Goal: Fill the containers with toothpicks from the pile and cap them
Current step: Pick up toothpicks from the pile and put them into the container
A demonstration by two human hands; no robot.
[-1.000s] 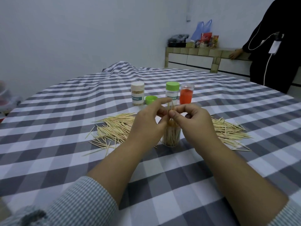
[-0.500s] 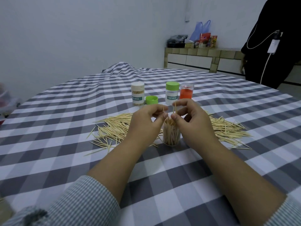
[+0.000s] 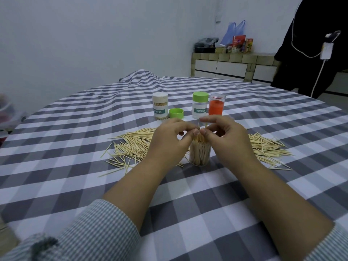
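Both hands, the left hand [image 3: 169, 140] and right hand [image 3: 227, 140], pinched thin, light, snappable toothpicks [image 3: 202, 127] above the jar [image 3: 200, 154], pile [image 3: 135, 147] at nine o'clock.

Light was dim, cool, even; no clear source. Shadows were soft and faint under hands [image 3: 199, 140] and toothpick container [image 3: 200, 153]. No glare. Wide-angle lens bent checked cloth [image 3: 75, 166] lines toward edges. Sleeve [image 3: 90, 234] and far-left edge were blurred; centre was fairly sharp.
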